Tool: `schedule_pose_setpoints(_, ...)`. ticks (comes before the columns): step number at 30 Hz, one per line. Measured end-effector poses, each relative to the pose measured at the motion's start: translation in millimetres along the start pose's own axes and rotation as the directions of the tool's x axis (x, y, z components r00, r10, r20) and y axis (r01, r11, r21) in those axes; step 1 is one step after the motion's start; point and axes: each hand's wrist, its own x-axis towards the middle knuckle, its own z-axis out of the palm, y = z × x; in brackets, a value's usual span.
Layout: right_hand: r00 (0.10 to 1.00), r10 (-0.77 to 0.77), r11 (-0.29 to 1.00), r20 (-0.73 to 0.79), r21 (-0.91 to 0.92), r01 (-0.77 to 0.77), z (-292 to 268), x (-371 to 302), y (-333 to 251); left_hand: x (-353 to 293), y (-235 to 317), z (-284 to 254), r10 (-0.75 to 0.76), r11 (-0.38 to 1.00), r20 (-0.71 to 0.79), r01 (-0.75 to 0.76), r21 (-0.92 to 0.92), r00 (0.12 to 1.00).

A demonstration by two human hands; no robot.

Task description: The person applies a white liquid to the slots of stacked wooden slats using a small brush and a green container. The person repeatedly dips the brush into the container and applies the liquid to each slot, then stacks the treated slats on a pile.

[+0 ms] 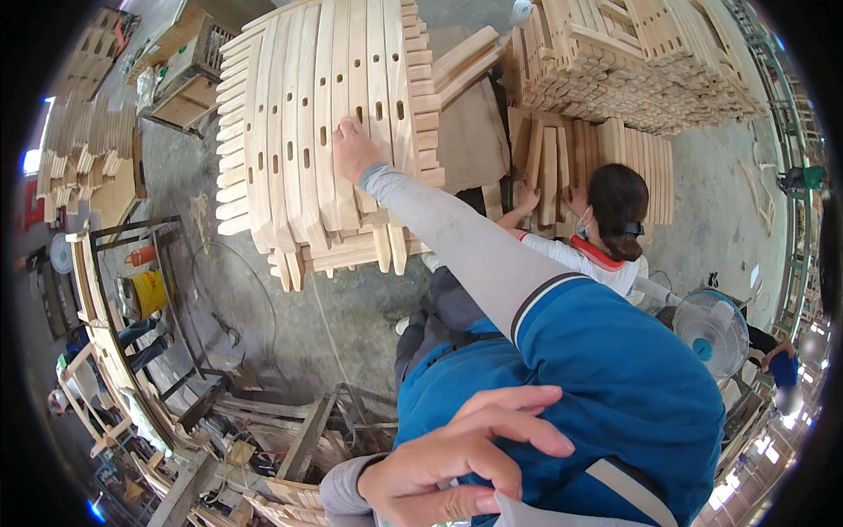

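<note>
My right arm, in a grey sleeve, reaches out to a layered stack of pale wooden slats [290, 105]. On top of the stack my right hand [354, 151] has its fingers curled on one slotted wooden slat [349, 57], beside its oblong holes. The slats lie side by side, slightly curved, over crosswise pieces whose ends stick out. Close to my body, my left hand [448, 461] is raised before my blue shirt. Its thumb and forefinger pinch the tip of a pale grey cloth [544, 516], while the other fingers stretch out.
At the right a co-worker [619, 215] handles wooden pieces [551, 176] on a low pile. Behind them rises a tall stack of slotted wooden parts [641, 61]. A standing fan [711, 332] is near my right side. A metal-framed bench [101, 307] and yellow bucket [147, 292] stand left.
</note>
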Motion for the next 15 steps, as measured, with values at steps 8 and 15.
schedule_pose_setpoints(8,1.000,-0.028,0.999,0.007,0.032,0.028,-0.2,0.4,-4.3,-14.6,-13.3,-7.9,0.124,0.988,0.051,-0.118,-0.101,0.991)
schedule_pose_setpoints(15,0.998,-0.039,0.999,0.040,-0.012,0.040,-3.5,0.3,1.5,-15.4,8.5,-8.4,-0.031,0.998,0.172,0.022,0.054,0.985)
